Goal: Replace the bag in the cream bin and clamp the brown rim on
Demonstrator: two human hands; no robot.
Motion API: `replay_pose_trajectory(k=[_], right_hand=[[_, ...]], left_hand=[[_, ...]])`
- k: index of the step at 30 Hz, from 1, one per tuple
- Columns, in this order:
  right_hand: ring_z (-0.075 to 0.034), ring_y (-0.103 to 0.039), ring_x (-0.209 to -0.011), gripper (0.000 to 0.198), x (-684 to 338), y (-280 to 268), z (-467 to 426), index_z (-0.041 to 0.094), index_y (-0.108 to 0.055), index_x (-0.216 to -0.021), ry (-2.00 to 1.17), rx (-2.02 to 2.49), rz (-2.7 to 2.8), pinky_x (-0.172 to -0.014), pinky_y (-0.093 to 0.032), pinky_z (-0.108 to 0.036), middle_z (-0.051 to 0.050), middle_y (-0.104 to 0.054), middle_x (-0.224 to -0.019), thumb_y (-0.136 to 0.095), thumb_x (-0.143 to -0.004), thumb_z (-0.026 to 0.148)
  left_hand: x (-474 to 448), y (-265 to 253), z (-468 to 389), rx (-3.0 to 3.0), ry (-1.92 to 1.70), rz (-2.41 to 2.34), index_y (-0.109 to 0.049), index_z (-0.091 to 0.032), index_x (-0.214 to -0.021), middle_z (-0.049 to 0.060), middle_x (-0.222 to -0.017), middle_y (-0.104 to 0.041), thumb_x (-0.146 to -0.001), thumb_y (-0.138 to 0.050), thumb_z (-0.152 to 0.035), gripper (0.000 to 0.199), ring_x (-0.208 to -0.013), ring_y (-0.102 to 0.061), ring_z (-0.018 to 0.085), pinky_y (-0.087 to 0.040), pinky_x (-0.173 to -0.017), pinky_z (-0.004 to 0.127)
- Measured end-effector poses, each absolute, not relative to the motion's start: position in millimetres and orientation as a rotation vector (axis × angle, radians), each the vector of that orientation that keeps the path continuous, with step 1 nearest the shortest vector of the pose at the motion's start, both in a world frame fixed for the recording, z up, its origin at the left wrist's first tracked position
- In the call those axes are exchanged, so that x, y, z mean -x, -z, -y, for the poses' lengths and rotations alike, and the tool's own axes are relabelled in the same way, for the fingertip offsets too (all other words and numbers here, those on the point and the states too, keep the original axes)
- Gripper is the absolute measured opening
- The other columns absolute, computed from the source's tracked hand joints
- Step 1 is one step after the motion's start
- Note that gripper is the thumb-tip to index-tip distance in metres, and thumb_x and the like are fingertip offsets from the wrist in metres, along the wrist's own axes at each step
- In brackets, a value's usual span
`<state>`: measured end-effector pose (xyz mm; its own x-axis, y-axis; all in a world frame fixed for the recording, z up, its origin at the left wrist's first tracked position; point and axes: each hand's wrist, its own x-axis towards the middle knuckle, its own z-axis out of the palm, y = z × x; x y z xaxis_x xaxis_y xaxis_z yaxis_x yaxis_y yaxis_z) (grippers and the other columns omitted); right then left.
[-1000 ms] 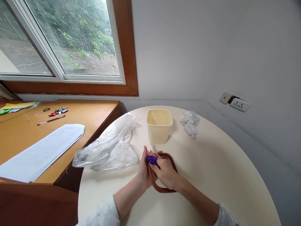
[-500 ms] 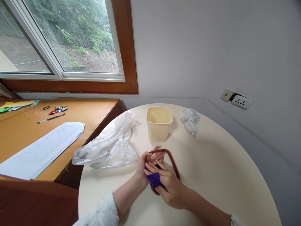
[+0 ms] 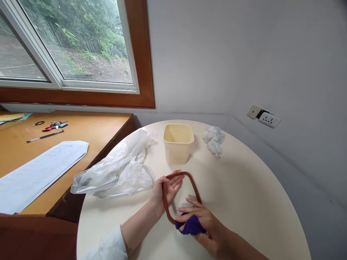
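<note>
A brown rounded-square frame (image 3: 194,187), like a bin's rim ring, is held above the table. My left hand (image 3: 166,190) grips its upper left corner, thumb on top and fingers stretched under it. In my right hand (image 3: 207,225) is a bunched purple cloth (image 3: 193,225), pressed against the frame's lower side. Part of that side is hidden behind the right hand and cloth. Just beyond the frame stands a cream plastic bin (image 3: 177,153), upright with its top uncovered.
Left of the bin lies a crumpled clear plastic bag (image 3: 119,169). A smaller knotted bag (image 3: 214,139) is at the right. The round table (image 3: 244,202) adjoins a wooden desk (image 3: 108,126) holding papers (image 3: 51,169), a pen (image 3: 45,136) and keys (image 3: 55,125).
My right hand with the purple cloth has moved from the frame's left side down and right to its lower side. The left hand still holds the frame. The view has shifted slightly right.
</note>
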<state>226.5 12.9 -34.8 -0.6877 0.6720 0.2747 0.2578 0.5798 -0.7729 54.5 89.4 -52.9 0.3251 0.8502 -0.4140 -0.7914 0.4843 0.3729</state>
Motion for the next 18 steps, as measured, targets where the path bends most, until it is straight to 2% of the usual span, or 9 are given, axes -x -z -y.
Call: replay_pose_trajectory(k=[2, 4, 7, 9, 11, 13, 15, 18], right_hand=[[-0.02, -0.055, -0.109, 0.026, -234.8, 43.8, -15.1, 0.022, -0.064, -0.101, -0.986, 0.803, 2.133, -0.105, -0.024, -0.046, -0.007, -0.068, -0.1, -0.044, -0.085, 0.025], [-0.021, -0.058, -0.102, 0.028, -241.9, 48.9, -19.1, 0.02, -0.067, -0.093, -1.063, 0.928, 1.938, -0.1, -0.032, -0.044, -0.007, -0.07, -0.088, -0.042, -0.087, 0.031], [-0.023, -0.063, -0.083, 0.042, -250.0, 46.5, -29.5, 0.014, -0.069, -0.079, -1.224, 1.266, 1.461, -0.075, -0.049, -0.036, -0.009, -0.069, -0.072, -0.04, -0.087, 0.044], [-0.022, -0.063, -0.071, 0.045, -253.4, 40.2, -40.8, 0.013, -0.068, -0.078, -1.204, 1.429, 1.146, -0.062, -0.05, -0.031, -0.009, -0.068, -0.07, -0.044, -0.083, 0.051], [-0.022, -0.063, -0.076, 0.044, -253.1, 33.2, -54.8, 0.013, -0.068, -0.085, -1.132, 1.453, 1.037, -0.066, -0.05, -0.031, -0.01, -0.069, -0.079, -0.048, -0.081, 0.052], [-0.024, -0.06, -0.094, 0.043, -246.9, 28.1, -69.5, 0.015, -0.065, -0.102, -1.09, 1.371, 1.162, -0.081, -0.048, -0.035, -0.01, -0.067, -0.099, -0.045, -0.084, 0.049], [-0.024, -0.052, -0.111, 0.041, -234.6, 26.7, -82.1, 0.019, -0.058, -0.116, -1.028, 1.238, 1.434, -0.094, -0.041, -0.04, -0.01, -0.059, -0.118, -0.041, -0.087, 0.042], [-0.021, -0.035, -0.128, 0.038, -212.9, 31.0, -94.1, 0.023, -0.052, -0.124, -0.887, 1.07, 1.951, -0.107, -0.027, -0.042, -0.006, -0.042, -0.137, -0.043, -0.087, 0.028]], left_hand=[[-54.5, 51.9, -89.4, -0.11, -1.077, -0.635, -0.047, -0.001, -0.112, 0.024, -0.11, -0.06, -0.058, -0.041, -0.004, 0.055, -0.112, -0.052, 0.031, -0.044, -0.093, 0.035], [-54.6, 51.3, -89.0, -0.113, -1.079, -0.662, -0.046, 0.0, -0.115, 0.024, -0.109, -0.06, -0.056, -0.04, -0.003, 0.059, -0.111, -0.053, 0.03, -0.045, -0.093, 0.036], [-54.4, 51.4, -88.5, -0.123, -1.094, -0.672, -0.046, 0.0, -0.116, 0.023, -0.109, -0.061, -0.056, -0.041, -0.003, 0.06, -0.111, -0.054, 0.029, -0.044, -0.095, 0.036], [-54.2, 51.8, -88.5, -0.133, -1.095, -0.669, -0.048, 0.0, -0.114, 0.023, -0.109, -0.061, -0.056, -0.042, -0.003, 0.058, -0.111, -0.054, 0.029, -0.043, -0.096, 0.035], [-54.2, 51.9, -88.8, -0.147, -1.081, -0.668, -0.05, 0.0, -0.11, 0.023, -0.108, -0.061, -0.055, -0.042, -0.003, 0.056, -0.11, -0.055, 0.028, -0.042, -0.097, 0.035], [-54.7, 51.7, -88.8, -0.164, -1.06, -0.674, -0.054, 0.0, -0.106, 0.022, -0.105, -0.063, -0.054, -0.042, -0.003, 0.053, -0.107, -0.057, 0.028, -0.042, -0.096, 0.035], [-55.3, 51.3, -88.4, -0.18, -1.036, -0.678, -0.057, -0.002, -0.1, 0.021, -0.1, -0.065, -0.054, -0.041, -0.002, 0.049, -0.102, -0.06, 0.027, -0.044, -0.094, 0.035], [-56.2, 50.7, -87.4, -0.172, -1.059, -0.648, -0.06, -0.007, -0.079, 0.014, -0.084, -0.068, -0.054, -0.04, 0.0, 0.033, -0.082, -0.066, 0.02, -0.049, -0.084, 0.032]])
